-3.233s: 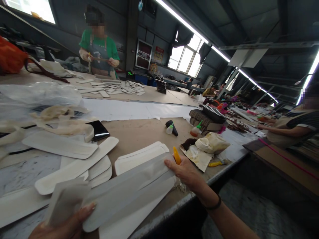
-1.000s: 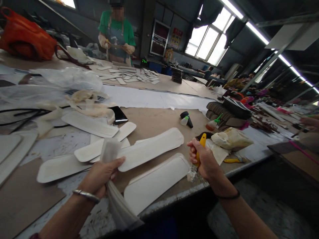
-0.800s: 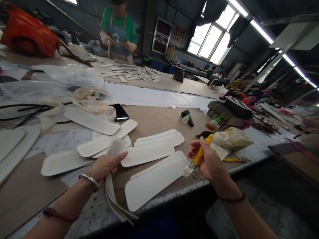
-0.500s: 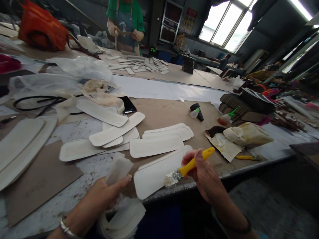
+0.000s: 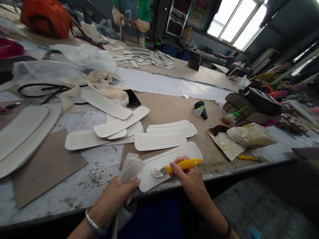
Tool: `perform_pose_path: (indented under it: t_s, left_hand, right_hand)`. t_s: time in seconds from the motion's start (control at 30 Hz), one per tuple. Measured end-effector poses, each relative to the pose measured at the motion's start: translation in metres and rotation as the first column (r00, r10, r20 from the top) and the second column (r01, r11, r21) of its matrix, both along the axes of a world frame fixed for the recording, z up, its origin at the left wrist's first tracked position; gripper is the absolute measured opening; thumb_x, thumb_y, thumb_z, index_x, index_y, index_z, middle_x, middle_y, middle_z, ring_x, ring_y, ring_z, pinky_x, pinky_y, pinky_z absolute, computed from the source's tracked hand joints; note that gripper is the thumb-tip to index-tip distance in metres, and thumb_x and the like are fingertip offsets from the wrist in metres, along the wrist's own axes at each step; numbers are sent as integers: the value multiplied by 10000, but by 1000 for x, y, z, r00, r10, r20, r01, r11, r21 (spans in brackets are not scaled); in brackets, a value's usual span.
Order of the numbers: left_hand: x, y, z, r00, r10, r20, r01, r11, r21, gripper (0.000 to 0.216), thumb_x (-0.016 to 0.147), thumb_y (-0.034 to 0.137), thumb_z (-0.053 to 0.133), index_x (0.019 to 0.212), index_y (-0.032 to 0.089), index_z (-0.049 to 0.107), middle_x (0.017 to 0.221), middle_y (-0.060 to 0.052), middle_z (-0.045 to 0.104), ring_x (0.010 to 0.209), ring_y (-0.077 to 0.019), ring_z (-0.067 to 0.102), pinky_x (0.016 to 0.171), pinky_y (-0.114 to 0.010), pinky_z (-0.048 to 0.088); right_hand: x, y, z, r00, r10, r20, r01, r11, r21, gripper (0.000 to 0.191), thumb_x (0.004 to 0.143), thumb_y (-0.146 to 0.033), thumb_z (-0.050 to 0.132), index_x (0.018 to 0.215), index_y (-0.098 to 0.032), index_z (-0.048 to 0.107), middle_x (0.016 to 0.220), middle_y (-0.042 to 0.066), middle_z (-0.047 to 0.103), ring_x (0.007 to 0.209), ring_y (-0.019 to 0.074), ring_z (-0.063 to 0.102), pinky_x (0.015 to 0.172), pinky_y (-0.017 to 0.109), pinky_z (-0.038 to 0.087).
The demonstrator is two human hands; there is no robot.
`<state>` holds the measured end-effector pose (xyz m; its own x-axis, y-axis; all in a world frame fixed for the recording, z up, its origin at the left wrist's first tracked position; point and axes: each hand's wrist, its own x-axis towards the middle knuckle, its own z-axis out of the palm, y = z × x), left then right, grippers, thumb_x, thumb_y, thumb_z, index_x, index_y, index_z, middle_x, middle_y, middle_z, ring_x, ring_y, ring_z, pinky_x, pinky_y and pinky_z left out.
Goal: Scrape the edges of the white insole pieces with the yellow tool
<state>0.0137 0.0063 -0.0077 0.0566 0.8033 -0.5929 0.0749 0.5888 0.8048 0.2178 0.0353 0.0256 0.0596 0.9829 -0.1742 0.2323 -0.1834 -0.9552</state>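
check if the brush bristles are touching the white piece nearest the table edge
Touching. In the head view the glue-caked bristles of the yellow-handled brush, held in the right hand, lie on the near white piece with no gap showing.

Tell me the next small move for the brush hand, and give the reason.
Probably draw the yellow-handled brush along the long white piece at the table edge. The right hand holds the brush with its coated bristles already resting on that piece's near end, while the left hand holds folded white strips clear of it.
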Motion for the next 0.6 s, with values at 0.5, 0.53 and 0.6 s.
perform_pose_path:
  t_s: [0.5, 0.53, 0.6]
  left_hand:
    - [2, -6, -14, 998, 19, -53, -15, 997, 79, 557, 571, 708, 554, 361, 230, 358, 315, 1, 354, 372, -140, 332, 509, -292, 236]
    - [3, -7, -17, 999, 24, -48, -20, 997, 77, 561, 567, 724, 552, 376, 230, 365, 316, 2, 358, 371, -141, 329, 505, -291, 234]
    - [3, -8, -19, 999, 18, -52, -15, 997, 74, 568, 556, 755, 542, 405, 230, 388, 317, 9, 354, 372, -148, 333, 505, -295, 248]
  right_hand:
    - [72, 11, 8, 684, -371, 628, -170, 756, 632, 220, 903, -363, 520, 800, -179, 581, 774, 49, 601, 777, 185, 601, 716, 315, 509]
    - [73, 9, 11, 664, -384, 642, -208, 729, 652, 181, 907, -325, 521, 813, -181, 576, 775, 46, 600, 774, 179, 599, 715, 309, 513]
    - [73, 6, 15, 630, -406, 662, -272, 683, 678, 103, 906, -260, 530, 847, -185, 568, 789, 43, 596, 778, 170, 595, 721, 301, 519]
